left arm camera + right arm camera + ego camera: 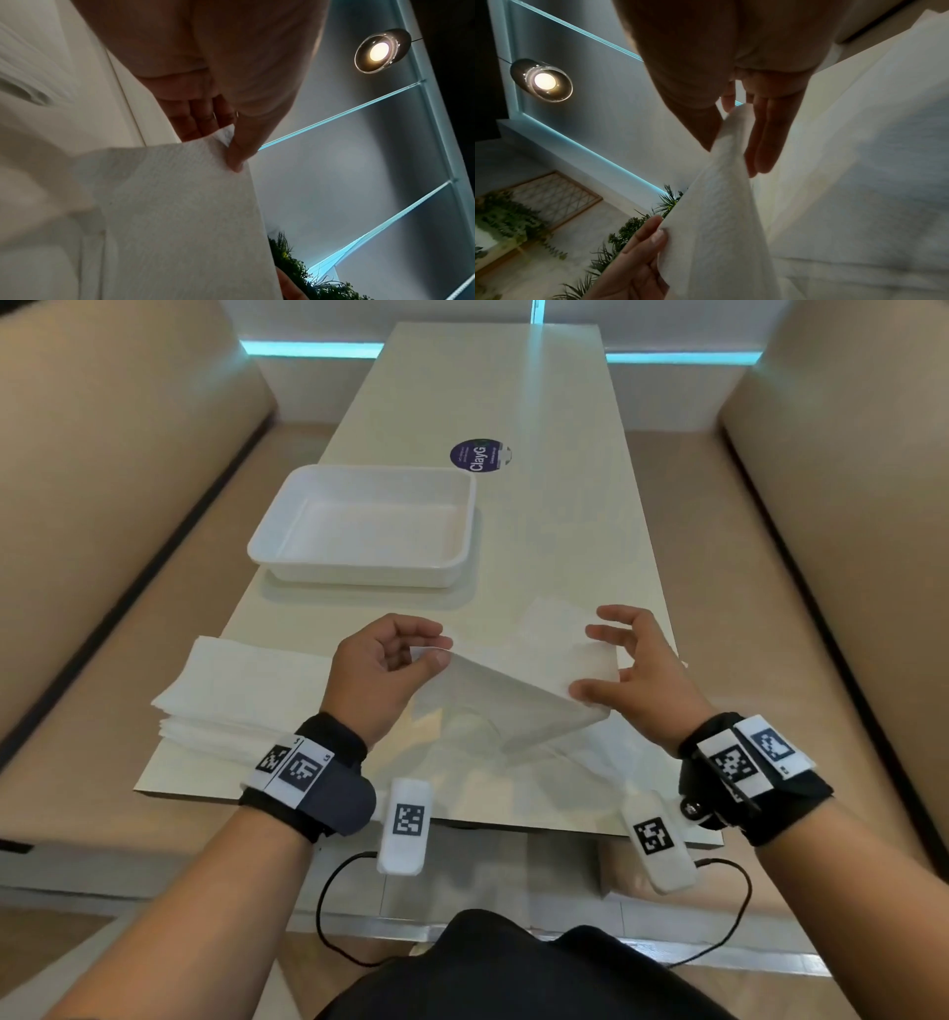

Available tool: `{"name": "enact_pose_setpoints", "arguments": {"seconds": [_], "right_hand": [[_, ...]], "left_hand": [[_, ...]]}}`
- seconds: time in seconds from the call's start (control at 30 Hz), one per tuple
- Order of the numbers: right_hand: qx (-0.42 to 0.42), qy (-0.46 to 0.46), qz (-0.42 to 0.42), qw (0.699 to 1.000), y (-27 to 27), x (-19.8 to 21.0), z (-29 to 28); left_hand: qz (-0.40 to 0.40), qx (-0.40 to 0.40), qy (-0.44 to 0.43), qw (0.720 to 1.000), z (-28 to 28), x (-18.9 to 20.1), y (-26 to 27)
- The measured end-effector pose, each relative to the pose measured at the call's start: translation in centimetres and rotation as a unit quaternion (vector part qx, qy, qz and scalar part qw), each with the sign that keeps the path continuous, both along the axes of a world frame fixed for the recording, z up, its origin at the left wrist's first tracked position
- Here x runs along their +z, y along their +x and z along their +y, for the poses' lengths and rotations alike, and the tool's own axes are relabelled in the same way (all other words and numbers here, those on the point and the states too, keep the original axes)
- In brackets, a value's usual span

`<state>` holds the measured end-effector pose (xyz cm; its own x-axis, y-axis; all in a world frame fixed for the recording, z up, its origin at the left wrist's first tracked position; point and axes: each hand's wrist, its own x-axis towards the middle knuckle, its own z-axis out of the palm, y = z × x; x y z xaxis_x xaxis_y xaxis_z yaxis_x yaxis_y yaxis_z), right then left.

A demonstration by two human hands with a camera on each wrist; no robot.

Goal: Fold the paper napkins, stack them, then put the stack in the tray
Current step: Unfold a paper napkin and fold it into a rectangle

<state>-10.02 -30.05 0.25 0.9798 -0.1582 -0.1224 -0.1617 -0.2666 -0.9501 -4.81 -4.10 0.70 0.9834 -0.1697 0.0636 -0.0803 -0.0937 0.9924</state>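
A white paper napkin (518, 695) is lifted off the near part of the table, its far edge raised between both hands. My left hand (405, 654) pinches its left corner between thumb and fingers; the left wrist view shows the thumb on the napkin (180, 203). My right hand (611, 660) pinches the right corner, seen in the right wrist view as the napkin (721, 203) between thumb and fingers. A pile of unfolded napkins (231, 695) lies at the near left. A folded napkin (560, 621) lies flat beyond my right hand. The white tray (287, 526) stands empty behind.
A round purple sticker (477, 455) marks the table beyond the tray. Beige bench seats (128, 454) flank the narrow table on both sides. The table's near edge (462, 819) runs just under my wrists, with black cables hanging below.
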Motion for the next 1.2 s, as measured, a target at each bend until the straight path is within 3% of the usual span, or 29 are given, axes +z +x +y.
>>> {"name": "enact_pose_setpoints", "arguments": {"seconds": [0.2,0.43,0.67,0.8,0.93,1.1,1.2], "right_hand": [[-0.045,0.069,-0.029,0.996,-0.3,0.6,-0.7],[-0.055,-0.117,0.083,0.988,-1.1,0.0,1.0],[-0.092,0.003,0.049,0.994,-0.5,0.1,0.3],[-0.119,0.083,-0.009,0.989,0.1,0.8,-0.6],[-0.135,0.127,-0.043,0.982,0.5,1.1,-1.0],[-0.039,0.056,0.077,0.995,-0.1,-0.1,-0.8],[-0.018,0.017,0.051,0.998,-0.9,-0.5,-1.0]], "left_hand": [[0.000,0.000,0.007,1.000,0.6,0.2,0.4],[0.000,0.008,0.009,1.000,-0.7,-0.3,-0.4],[0.085,0.032,0.101,0.991,0.0,-1.0,-0.1],[0.182,-0.008,0.079,0.980,0.3,-0.8,0.1],[0.175,-0.060,0.080,0.979,-0.3,-0.2,-0.2],[0.133,-0.053,0.024,0.989,-1.3,0.4,-0.4],[0.112,-0.045,0.021,0.992,-1.2,0.3,-0.1]]}}
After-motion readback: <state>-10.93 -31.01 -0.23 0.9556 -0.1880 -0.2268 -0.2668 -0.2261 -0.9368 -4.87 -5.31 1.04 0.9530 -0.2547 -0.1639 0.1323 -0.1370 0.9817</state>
